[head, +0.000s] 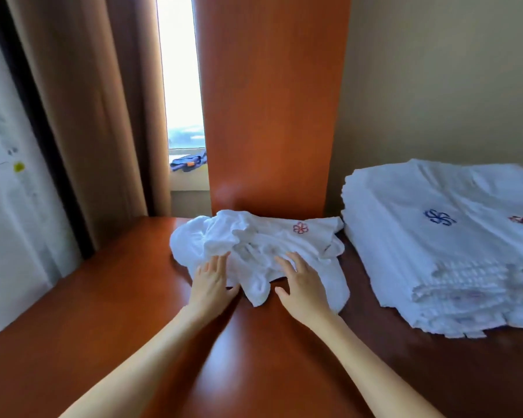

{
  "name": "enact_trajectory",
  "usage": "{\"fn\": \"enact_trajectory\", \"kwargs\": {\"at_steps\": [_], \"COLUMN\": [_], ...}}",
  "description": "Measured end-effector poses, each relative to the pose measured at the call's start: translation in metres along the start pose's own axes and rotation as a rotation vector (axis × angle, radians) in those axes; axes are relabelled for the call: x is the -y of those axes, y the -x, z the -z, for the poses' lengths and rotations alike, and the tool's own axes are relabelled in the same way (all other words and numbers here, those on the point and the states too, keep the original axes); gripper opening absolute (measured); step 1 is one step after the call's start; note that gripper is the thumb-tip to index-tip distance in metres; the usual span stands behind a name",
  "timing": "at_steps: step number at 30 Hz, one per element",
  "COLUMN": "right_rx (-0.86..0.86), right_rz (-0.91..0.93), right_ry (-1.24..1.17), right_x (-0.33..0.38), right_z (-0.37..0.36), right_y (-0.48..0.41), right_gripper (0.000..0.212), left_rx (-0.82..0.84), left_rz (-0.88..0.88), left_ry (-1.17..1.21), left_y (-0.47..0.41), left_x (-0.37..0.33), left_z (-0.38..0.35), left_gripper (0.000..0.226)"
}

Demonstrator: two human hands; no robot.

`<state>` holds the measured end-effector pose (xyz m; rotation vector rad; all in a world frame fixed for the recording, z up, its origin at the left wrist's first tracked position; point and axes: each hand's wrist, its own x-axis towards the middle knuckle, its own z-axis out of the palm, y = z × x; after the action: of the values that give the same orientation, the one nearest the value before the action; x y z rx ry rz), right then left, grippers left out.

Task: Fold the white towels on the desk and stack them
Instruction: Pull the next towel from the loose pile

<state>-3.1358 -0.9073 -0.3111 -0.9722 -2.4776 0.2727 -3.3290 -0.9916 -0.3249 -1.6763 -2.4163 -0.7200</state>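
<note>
Stack of folded towels (435, 251): one, on the right of the desk (118, 312), cut off by the frame's right edge; layers too blurred to count.
Crumpled towel heap (254, 245): one, far middle, against the wooden panel (269, 101), just beside the stack; one towel or several, cannot tell.
Desk surface shows wide to the left and in front.
Left hand (212, 282), right hand (302, 285): fingers straight, spread, flat on the heap's near edge, gripping nothing.
</note>
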Motion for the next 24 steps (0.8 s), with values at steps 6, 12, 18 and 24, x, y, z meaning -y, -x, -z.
{"fn": "enact_trajectory", "kwargs": {"at_steps": [6, 12, 18, 24], "right_rx": [0.061, 0.264, 0.009, -0.059], "right_rz": [-0.147, -0.051, -0.021, 0.269], "right_ry": [0.021, 0.095, 0.2, 0.034], "right_x": [-0.006, 0.012, 0.015, 0.018], "right_z": [-0.018, -0.056, -0.078, -0.066], "right_y": [-0.075, -0.124, -0.114, -0.088], "right_gripper": [0.072, 0.074, 0.038, 0.024], "left_rx": [0.097, 0.257, 0.355, 0.166], "left_rz": [0.226, 0.36, 0.456, 0.063], "left_ry": [-0.26, -0.07, 0.004, -0.179], "left_y": [-0.027, -0.033, -0.068, -0.072], "left_x": [0.06, 0.15, 0.144, 0.087], "left_z": [0.024, 0.083, 0.107, 0.058], "left_gripper": [0.061, 0.014, 0.031, 0.082]}}
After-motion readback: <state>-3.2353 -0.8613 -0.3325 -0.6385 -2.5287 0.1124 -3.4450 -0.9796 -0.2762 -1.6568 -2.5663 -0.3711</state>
